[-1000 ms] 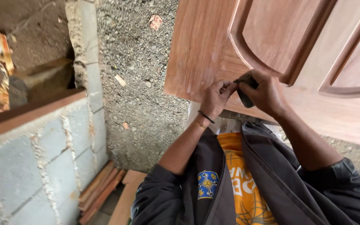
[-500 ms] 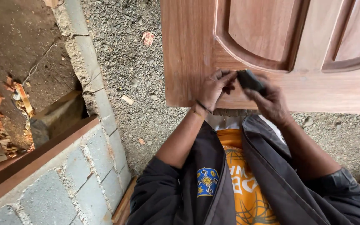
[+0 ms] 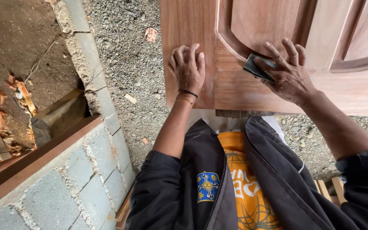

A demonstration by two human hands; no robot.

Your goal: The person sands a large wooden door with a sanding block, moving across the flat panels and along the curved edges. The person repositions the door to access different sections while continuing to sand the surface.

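Against the wooden door [image 3: 192, 38], you are resting your left hand [image 3: 188, 70] flat, fingers loosely spread and holding nothing. Your right hand [image 3: 288, 72] is pinching a dark sanding pad [image 3: 257, 68] onto the curved moulding [image 3: 226, 40]. Beneath the door, gravel [image 3: 120, 51] and a block wall [image 3: 86, 170] are lying to your left.

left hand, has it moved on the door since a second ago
Yes. The left hand has slid left along the wooden door, away from the sanding pad, and now lies flat.

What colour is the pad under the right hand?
Dark grey sanding pad, clearest in the head view.
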